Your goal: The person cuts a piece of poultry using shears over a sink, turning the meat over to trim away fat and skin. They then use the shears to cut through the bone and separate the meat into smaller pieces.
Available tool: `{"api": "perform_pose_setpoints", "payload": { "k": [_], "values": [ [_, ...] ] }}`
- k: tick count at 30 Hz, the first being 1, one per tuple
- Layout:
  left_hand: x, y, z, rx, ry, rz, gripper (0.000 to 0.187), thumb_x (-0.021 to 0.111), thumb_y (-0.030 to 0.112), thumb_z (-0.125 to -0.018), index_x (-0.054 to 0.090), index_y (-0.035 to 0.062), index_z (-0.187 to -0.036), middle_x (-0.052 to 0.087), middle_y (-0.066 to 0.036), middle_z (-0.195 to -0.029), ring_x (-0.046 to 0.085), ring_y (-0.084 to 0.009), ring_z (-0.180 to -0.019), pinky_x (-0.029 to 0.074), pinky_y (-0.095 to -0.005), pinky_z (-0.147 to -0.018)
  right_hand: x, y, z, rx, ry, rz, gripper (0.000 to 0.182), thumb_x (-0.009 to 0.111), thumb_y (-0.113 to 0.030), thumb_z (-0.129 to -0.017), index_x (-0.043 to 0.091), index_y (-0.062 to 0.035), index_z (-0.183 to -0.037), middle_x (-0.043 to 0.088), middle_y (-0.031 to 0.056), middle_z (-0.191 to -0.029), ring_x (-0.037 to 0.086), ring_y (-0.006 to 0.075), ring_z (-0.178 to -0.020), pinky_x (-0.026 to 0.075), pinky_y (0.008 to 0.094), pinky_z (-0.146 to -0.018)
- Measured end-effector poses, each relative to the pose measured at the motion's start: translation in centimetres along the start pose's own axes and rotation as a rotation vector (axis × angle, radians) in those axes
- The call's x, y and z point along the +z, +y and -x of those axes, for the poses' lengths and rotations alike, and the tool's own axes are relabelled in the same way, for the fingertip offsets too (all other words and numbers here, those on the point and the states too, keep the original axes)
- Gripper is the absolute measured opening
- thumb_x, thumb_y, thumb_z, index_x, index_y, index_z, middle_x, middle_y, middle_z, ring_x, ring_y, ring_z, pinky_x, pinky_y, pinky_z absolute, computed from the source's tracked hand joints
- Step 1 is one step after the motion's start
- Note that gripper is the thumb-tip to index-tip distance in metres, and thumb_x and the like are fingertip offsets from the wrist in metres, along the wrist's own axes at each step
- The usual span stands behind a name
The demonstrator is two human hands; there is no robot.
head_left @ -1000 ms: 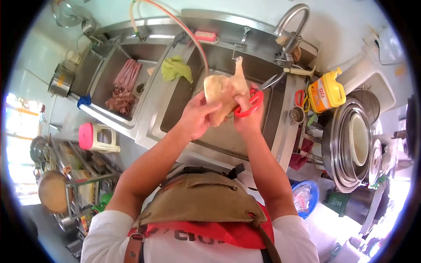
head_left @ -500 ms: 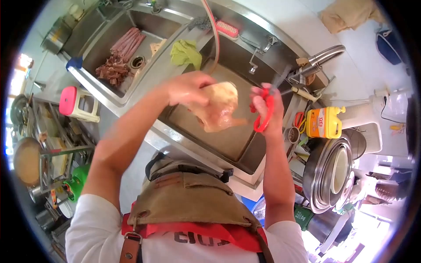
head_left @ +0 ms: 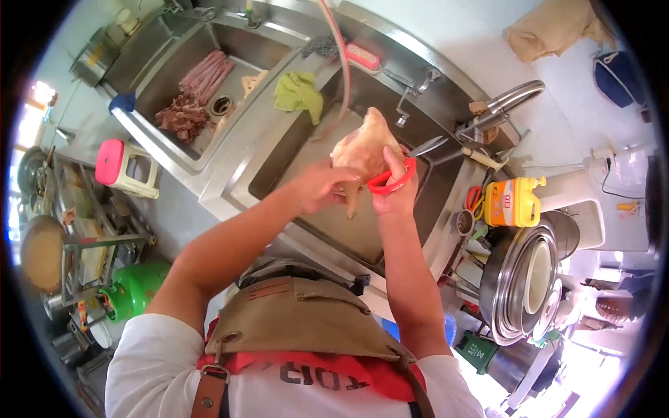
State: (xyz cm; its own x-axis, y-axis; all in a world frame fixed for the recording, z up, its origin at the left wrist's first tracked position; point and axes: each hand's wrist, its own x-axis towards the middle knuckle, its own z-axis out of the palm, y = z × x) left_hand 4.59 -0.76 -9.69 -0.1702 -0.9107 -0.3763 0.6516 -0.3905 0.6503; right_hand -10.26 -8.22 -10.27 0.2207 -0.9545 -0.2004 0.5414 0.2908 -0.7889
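Observation:
A pale raw poultry carcass point(head_left: 364, 148) is held up over the right-hand sink basin point(head_left: 334, 240), a narrow end hanging down between my hands. My left hand point(head_left: 322, 187), slightly blurred, grips its lower left side. In my right hand point(head_left: 397, 195) are red-handled scissors point(head_left: 391, 184), with a finger through the handle loop. Their metal blades point up and right, away from the meat. The same hand presses against the right side of the carcass, and some of its fingers are hidden behind it.
A green cloth point(head_left: 298, 96) lies on the divider between basins, beside a hose point(head_left: 344, 63) running into the sink. Meat strips point(head_left: 207, 76) rest in the left basin. At right are a faucet point(head_left: 512, 97), a yellow jug point(head_left: 512, 202) and stacked metal bowls point(head_left: 512, 279).
The carcass has turned so its narrow end points down. My left hand has shifted to its lower side. My right hand with the scissors has moved left against it.

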Motion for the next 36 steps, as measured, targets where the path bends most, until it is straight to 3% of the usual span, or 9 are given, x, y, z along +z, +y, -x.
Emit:
{"api": "perform_pose_setpoints", "payload": {
  "k": [1, 3, 5, 9, 12, 16, 19, 22, 36],
  "values": [
    [0.5, -0.1, 1.0, -0.052, -0.054, 0.104, 0.066, 0.073, 0.014, -0.082, 0.039, 0.0041, -0.138, 0.06, -0.009, -0.104, 0.064, -0.0235, -0.094, 0.056, -0.0374, -0.072, 0.7, 0.1, 0.5, -0.007, 0.027, -0.017, 0.039, 0.069, -0.018, -0.087, 0.052, 0.002, -0.116, 0.059, 0.0077, -0.106, 0.06, 0.0186, -0.092, 0.051, 0.0312, -0.075],
    [-0.2, -0.7, 1.3, 0.038, -0.047, 0.023, 0.065, 0.071, 0.015, -0.083, 0.039, 0.0096, -0.14, 0.059, -0.007, -0.101, 0.062, -0.0216, -0.082, 0.056, -0.0375, -0.068, -2.0, 2.0, -0.3, -0.419, -0.087, 0.574, 0.044, 0.069, -0.017, -0.087, 0.049, 0.0022, -0.12, 0.059, 0.0087, -0.107, 0.061, 0.0197, -0.092, 0.051, 0.032, -0.075],
    [1.2, 0.2, 2.9, 0.151, 0.017, 0.038, 0.062, 0.069, 0.016, -0.085, 0.041, 0.0204, -0.14, 0.057, -0.006, -0.093, 0.053, -0.0168, -0.06, 0.05, -0.0348, -0.052, -1.0, -0.3, 0.9, -0.246, -0.097, 0.502, 0.046, 0.068, -0.015, -0.087, 0.048, 0.0021, -0.125, 0.059, 0.0109, -0.108, 0.061, 0.0206, -0.092, 0.051, 0.0332, -0.075],
    [0.1, 2.1, 4.7, 0.037, 0.065, 0.135, 0.045, 0.058, 0.031, -0.093, 0.047, 0.0234, -0.136, 0.056, -0.005, -0.086, 0.048, -0.0145, -0.053, 0.036, -0.031, -0.043, -0.7, -4.0, 3.2, -0.03, -0.108, 0.427, 0.049, 0.062, -0.009, -0.089, 0.046, 0.0009, -0.134, 0.06, 0.0147, -0.108, 0.063, 0.0222, -0.09, 0.053, 0.0361, -0.074],
    [-0.3, 2.5, 5.5, 0.035, 0.209, 0.191, 0.043, 0.048, 0.045, -0.098, 0.052, 0.0202, -0.133, 0.056, -0.006, -0.08, 0.046, -0.0149, -0.048, 0.029, -0.0306, -0.04, -1.1, -8.1, 6.8, 0.182, -0.565, 0.526, 0.05, 0.062, -0.008, -0.089, 0.045, 0.002, -0.135, 0.062, 0.0147, -0.104, 0.064, 0.0204, -0.084, 0.052, 0.0334, -0.07],
    [3.3, 3.7, 6.2, 0.044, 0.501, 0.109, 0.05, 0.037, 0.049, -0.102, 0.056, 0.0118, -0.13, 0.058, -0.008, -0.073, 0.042, -0.0174, -0.04, 0.03, -0.0312, -0.037, 1.0, -10.5, 11.3, 0.718, -0.797, 0.676, 0.052, 0.06, -0.007, -0.089, 0.043, 0.0054, -0.136, 0.063, 0.0109, -0.097, 0.062, 0.0157, -0.078, 0.051, 0.0292, -0.067],
    [4.0, 3.4, 6.7, 0.109, 0.522, -0.028, 0.054, 0.032, 0.049, -0.103, 0.056, 0.0075, -0.129, 0.059, -0.009, -0.072, 0.042, -0.0171, -0.037, 0.033, -0.0307, -0.034, 0.2, -9.8, 12.2, 0.798, -0.725, 0.674, 0.051, 0.059, -0.01, -0.089, 0.044, 0.0056, -0.135, 0.063, 0.0102, -0.096, 0.062, 0.0151, -0.076, 0.051, 0.028, -0.066],
    [3.5, 2.4, 6.5, 0.224, 0.475, -0.044, 0.053, 0.049, 0.06, -0.095, 0.062, 0.0096, -0.104, 0.055, -0.005, -0.064, 0.044, -0.0162, -0.037, 0.03, -0.0318, -0.032, 0.2, -9.5, 12.4, 0.804, -0.701, 0.675, 0.051, 0.059, -0.014, -0.09, 0.044, 0.0053, -0.135, 0.063, 0.0097, -0.097, 0.061, 0.0146, -0.076, 0.05, 0.027, -0.065],
    [4.7, 2.7, 6.1, 0.149, 0.561, 0.03, 0.051, 0.044, 0.062, -0.096, 0.058, 0.0128, -0.1, 0.049, -0.002, -0.059, 0.04, -0.0143, -0.037, 0.026, -0.0282, -0.033, 0.5, -9.0, 13.0, 0.74, -0.677, 0.677, 0.047, 0.061, -0.022, -0.095, 0.046, 0.001, -0.133, 0.061, 0.0031, -0.085, 0.058, 0.0092, -0.07, 0.049, 0.0233, -0.06]
  ]
}}
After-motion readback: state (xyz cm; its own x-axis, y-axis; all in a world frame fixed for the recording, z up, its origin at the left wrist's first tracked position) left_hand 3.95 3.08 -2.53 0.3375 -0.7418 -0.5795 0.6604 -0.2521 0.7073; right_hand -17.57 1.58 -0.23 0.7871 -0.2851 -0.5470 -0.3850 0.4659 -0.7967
